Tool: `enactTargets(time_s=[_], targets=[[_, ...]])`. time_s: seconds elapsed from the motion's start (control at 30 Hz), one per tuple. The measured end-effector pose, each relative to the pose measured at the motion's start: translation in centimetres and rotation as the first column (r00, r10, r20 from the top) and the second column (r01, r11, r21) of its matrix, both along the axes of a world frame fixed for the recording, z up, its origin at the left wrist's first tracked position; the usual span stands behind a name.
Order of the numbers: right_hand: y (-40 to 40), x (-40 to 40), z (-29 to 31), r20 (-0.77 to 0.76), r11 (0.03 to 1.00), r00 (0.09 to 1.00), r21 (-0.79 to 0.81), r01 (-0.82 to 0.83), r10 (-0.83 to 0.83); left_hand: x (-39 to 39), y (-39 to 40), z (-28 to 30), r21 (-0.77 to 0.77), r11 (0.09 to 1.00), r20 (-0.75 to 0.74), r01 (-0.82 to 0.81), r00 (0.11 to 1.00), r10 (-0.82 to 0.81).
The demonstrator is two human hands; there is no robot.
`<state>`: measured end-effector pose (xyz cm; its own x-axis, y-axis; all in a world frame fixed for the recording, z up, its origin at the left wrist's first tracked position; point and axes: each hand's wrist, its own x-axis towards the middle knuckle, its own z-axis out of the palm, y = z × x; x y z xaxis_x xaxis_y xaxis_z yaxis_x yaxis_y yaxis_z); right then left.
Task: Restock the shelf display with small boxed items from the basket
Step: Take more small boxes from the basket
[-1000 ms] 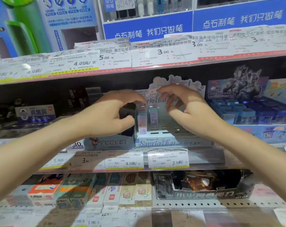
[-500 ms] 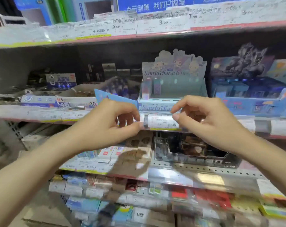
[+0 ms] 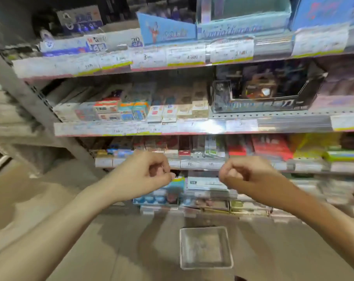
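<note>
The pale teal character display tray (image 3: 243,17) sits on the upper shelf at the top edge of the view; its inside is cut off. A clear square basket (image 3: 205,247) stands on the floor below, and I cannot make out any boxes in it through the blur. My left hand (image 3: 143,175) and my right hand (image 3: 247,175) hover side by side in front of the lower shelves, well below the tray and above the basket. Both have their fingers curled in, and nothing shows in either.
Shelf rows of small boxed stationery (image 3: 131,110) carry price-label strips (image 3: 172,55) along their fronts. A black display box (image 3: 263,92) is on the second shelf at the right. A grey upright (image 3: 30,102) slants down the left side. Tan floor surrounds the basket.
Both hands have come away from the teal tray and dropped to the lower shelves. My view has tilted down, bringing the floor and the basket into sight.
</note>
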<state>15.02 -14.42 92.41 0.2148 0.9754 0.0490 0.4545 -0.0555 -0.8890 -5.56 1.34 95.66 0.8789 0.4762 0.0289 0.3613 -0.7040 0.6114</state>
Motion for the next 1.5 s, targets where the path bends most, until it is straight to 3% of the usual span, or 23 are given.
enactTargets(time_s=[0.17,0.47,0.73,1.0,1.13,1.4,1.5], targets=[[-1.7,-1.0,-8.4,0.078,0.982,0.997,-0.190,0.022,-0.007,-1.2,-0.6,-8.7,-0.232,0.971,-0.160,-0.064,0.987,0.027],[-3.8,0.3,-28.6,0.108,0.853,0.994,-0.520,0.054,0.003,0.1,-2.7,-28.1,-0.403,0.861,-0.415,-0.311,0.900,0.131],[-2.3,0.4,-48.4,0.171,0.752,0.985,-0.648,0.121,-0.012,1.6,-2.7,-49.1,-0.449,0.709,-0.537,-0.544,0.798,0.272],[0.5,0.0,-67.8,0.138,0.762,0.990,-0.638,0.112,-0.030,1.7,-2.3,-69.9,-0.430,0.589,-0.588,-0.684,0.707,0.393],[1.7,0.1,-76.8,0.131,0.766,0.991,-0.637,0.089,-0.007,2.7,-2.5,-78.3,-0.394,0.644,-0.606,-0.655,0.712,0.354],[5.6,0.1,-90.9,0.206,0.785,0.962,-0.619,-0.016,0.182,5.3,-1.8,-92.3,-0.120,0.799,-0.750,-0.589,0.581,0.316],[7.3,-0.2,-94.5,0.236,0.781,0.929,-0.619,-0.082,0.284,5.6,-1.4,-96.5,-0.106,0.827,-0.769,-0.553,0.572,0.284]])
